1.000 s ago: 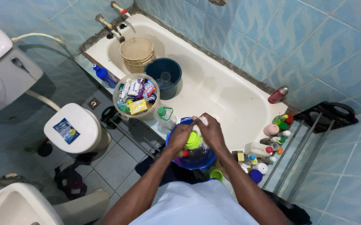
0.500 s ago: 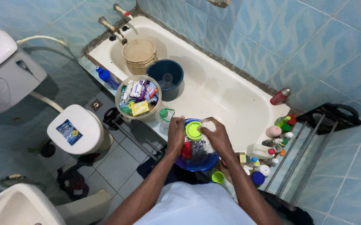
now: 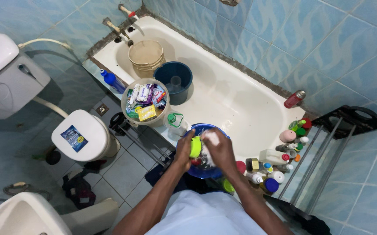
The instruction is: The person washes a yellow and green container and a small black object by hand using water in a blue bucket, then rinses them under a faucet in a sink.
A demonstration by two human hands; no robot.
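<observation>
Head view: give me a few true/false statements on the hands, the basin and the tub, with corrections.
1. The left hand holds a lime green lid. True.
2. Both hands are over a red basin. False: the blue basin sits on the tub edge.
3. The right hand presses a soapy white pad. True.
4. The dark blue bucket stands on the floor. False: it stands inside the bathtub.

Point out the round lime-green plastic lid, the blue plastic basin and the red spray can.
Round lime-green plastic lid (image 3: 195,147), head view, on its green face beside the left hand's fingers.
Blue plastic basin (image 3: 206,173), head view, on its near rim.
Red spray can (image 3: 293,99), head view, on the middle of its body.
</observation>
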